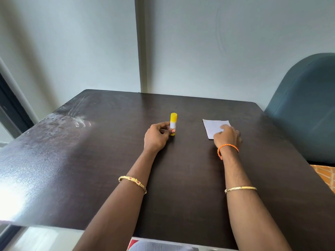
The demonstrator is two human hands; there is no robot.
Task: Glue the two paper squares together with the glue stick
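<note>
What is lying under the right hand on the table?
A pale paper square lies flat under the right hand, fingers resting on it. The hand covers its near right corner; whether a second square lies beneath cannot be seen.

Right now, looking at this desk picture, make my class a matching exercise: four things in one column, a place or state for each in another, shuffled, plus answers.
Things:
1. glue stick
2. paper
3. orange thread band
4. chair

States:
A. flat under the right hand
B. upright, gripped by the left hand
C. beside the table
D. around the right wrist

Pairs: 1-B, 2-A, 3-D, 4-C
</note>
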